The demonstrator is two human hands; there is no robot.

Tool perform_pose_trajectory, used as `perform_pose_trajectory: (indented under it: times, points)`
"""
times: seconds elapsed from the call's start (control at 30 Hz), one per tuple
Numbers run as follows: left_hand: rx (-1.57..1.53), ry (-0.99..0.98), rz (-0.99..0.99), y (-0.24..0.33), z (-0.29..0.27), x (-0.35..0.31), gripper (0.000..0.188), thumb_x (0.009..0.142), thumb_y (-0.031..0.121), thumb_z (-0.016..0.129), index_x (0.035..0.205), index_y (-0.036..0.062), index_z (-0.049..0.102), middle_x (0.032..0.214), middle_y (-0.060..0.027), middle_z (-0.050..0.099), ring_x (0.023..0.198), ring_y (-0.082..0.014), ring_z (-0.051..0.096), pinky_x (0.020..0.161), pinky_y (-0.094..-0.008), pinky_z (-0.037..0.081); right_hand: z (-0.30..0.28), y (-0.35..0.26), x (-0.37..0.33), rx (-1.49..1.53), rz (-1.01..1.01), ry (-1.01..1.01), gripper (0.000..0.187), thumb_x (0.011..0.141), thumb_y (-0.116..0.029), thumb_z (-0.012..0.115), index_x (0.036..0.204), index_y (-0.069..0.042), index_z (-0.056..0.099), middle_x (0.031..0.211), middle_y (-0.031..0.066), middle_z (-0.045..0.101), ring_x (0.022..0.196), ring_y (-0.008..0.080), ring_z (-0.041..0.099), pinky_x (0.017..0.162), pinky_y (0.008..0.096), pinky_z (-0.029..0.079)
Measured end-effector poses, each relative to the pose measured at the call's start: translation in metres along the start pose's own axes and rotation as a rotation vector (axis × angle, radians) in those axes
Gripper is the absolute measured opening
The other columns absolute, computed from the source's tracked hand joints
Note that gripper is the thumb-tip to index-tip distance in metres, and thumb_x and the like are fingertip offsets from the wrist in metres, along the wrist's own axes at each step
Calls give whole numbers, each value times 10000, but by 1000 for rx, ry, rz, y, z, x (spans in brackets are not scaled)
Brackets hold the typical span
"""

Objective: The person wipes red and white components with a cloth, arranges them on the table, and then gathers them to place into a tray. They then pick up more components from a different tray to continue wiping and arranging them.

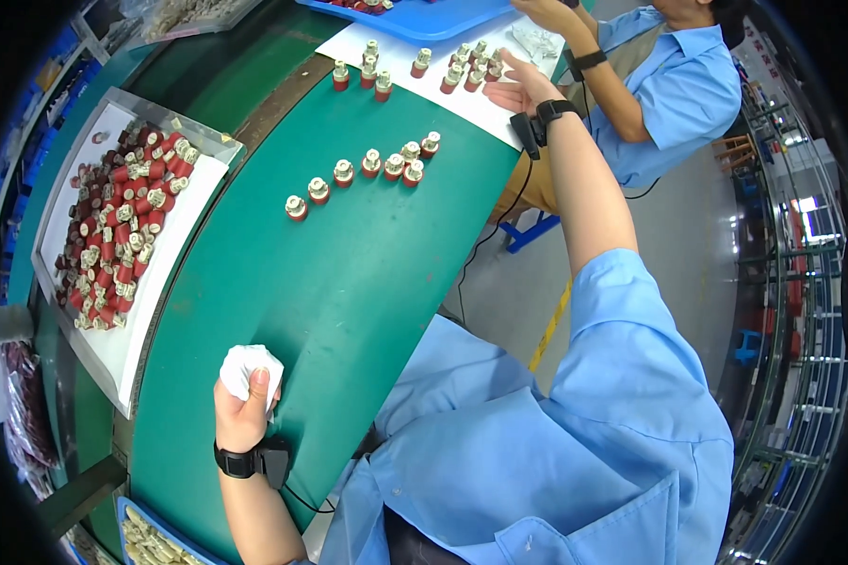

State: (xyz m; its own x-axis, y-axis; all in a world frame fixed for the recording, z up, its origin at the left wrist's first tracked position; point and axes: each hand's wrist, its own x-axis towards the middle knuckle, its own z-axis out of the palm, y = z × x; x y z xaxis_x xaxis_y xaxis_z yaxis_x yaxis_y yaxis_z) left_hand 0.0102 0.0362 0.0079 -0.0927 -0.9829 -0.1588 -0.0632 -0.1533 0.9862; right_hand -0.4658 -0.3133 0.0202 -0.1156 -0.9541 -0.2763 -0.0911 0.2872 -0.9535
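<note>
My left hand (240, 412) is closed around a crumpled white cloth or tissue (252, 363), just above the near left part of the green table (283, 292). My right hand (526, 87) reaches to the far right with its fingers spread and nothing seen in them. It is beside a cluster of small red cylinders with cream-coloured tops (469, 68) standing upright on a white sheet (429, 92); whether it touches any, I cannot tell. A loose row of the same parts (344, 172) stands on the green surface, and another small group (369, 73) is at the far edge.
A shallow tray (184, 273) heaped with red parts (113, 226) lies on the left. At the far edge is a blue tray (429, 28). A co-worker (688, 104) in blue is at the far right. Pale parts fill a blue-rimmed tray (127, 513) at lower left.
</note>
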Motion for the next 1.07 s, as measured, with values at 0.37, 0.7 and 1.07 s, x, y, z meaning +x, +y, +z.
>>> perform_pose_trajectory:
  times: [0.37,0.7,1.07]
  points:
    - [2,-5,-26,2,1,-1,249,989,289,577,1004,48,516,692,-4,527,521,-58,419,454,-208,306,-9,-6,36,-10,151,135,999,727,-584,775,1272,141,356,976,257,671,717,267,713,594,312,606]
    - [10,-5,12,2,2,0,253,988,300,577,960,55,521,691,-4,529,526,-57,426,458,-207,310,-11,-4,37,19,163,146,986,692,-583,803,1234,132,394,933,196,674,686,217,705,566,286,599]
    - [22,30,-26,3,2,-2,319,974,351,595,984,42,515,696,-10,535,527,-57,437,455,-204,320,-12,-5,44,-50,166,128,902,761,-505,782,1252,120,355,954,200,684,699,233,713,535,296,601]
